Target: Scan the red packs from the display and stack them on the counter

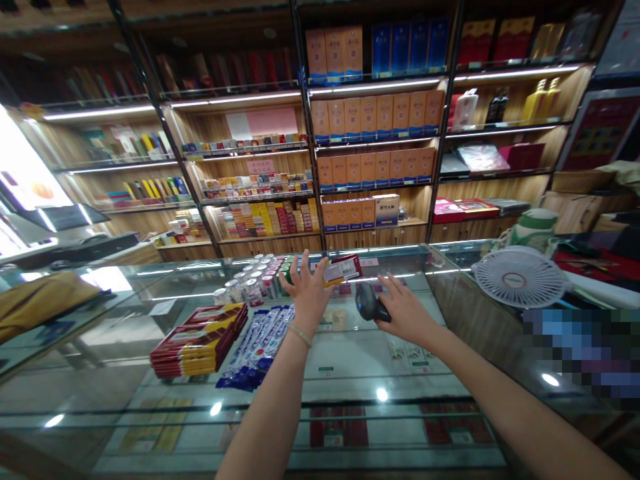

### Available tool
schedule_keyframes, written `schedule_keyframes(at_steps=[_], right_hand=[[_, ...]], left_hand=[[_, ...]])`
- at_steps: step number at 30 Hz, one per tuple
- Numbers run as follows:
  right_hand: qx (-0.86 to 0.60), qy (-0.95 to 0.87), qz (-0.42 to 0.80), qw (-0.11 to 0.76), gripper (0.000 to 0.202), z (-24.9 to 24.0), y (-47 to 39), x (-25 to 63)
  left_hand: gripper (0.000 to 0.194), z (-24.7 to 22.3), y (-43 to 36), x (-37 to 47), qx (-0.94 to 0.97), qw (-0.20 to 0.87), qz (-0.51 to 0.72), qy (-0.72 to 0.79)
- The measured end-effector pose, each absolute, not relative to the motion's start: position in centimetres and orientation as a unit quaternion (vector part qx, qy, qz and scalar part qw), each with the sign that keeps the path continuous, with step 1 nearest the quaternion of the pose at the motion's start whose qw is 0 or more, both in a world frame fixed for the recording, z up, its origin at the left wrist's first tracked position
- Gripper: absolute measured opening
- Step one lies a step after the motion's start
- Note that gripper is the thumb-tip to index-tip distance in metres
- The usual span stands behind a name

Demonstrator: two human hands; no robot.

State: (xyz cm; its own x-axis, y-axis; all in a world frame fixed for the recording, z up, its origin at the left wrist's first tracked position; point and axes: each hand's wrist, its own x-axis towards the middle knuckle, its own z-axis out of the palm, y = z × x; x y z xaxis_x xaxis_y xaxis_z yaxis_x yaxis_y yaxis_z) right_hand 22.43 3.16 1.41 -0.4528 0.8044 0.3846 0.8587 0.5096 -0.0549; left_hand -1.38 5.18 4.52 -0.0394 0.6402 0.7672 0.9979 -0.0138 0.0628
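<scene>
My left hand (311, 293) grips a flat red and yellow packet (343, 269) at its left end, between thumb and fingers, above the glass counter. A label with a barcode shows on the packet. In my right hand (403, 307) is a dark barcode scanner (369, 301), its head pointing up and left, a little apart from the packet. On the counter left of my left wrist lie several blue and white packets (260, 347). Beyond them are stacks of similar red and yellow packets (200, 340). Small jars and cans (250, 277) stand in rows behind my left hand.
Under my arms is a glass display counter (350, 360) with goods inside. A white fan (517, 277) and a green and white bottle (535, 227) stand at the right. A brown cloth or bag (45, 303) lies at the left. Shelves of boxes (377, 117) line the back wall.
</scene>
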Motion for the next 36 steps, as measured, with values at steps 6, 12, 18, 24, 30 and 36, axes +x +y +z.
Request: schedule_keyframes(at_steps=[6,12,18,24,30,36], right_hand=[[-0.471,-0.869,-0.044,0.146,0.042,1.2,2.4,21.7],[-0.449,-0.886,0.032,0.109,0.061,1.5,2.3,22.2],[-0.451,-0.885,0.09,0.073,0.073,2.8,2.6,22.6],[-0.498,-0.853,0.094,0.121,0.069,3.8,5.8,24.5],[-0.493,-0.817,0.096,0.282,0.053,2.5,10.4,26.1],[-0.422,-0.781,0.215,0.406,0.045,1.6,11.0,25.9]], left_hand=[[0.065,4.5,5.2,-1.4,-0.638,0.273,-0.325,-0.642],[0.066,4.6,5.0,-1.3,-0.649,0.252,-0.329,-0.639],[0.065,5.2,4.3,-0.7,-0.651,0.254,-0.328,-0.636],[0.068,5.3,4.4,-0.4,-0.649,0.249,-0.328,-0.64],[0.074,5.0,4.3,0.5,-0.669,0.244,-0.338,-0.616],[0.071,4.6,4.3,1.0,-0.685,0.245,-0.339,-0.597]])
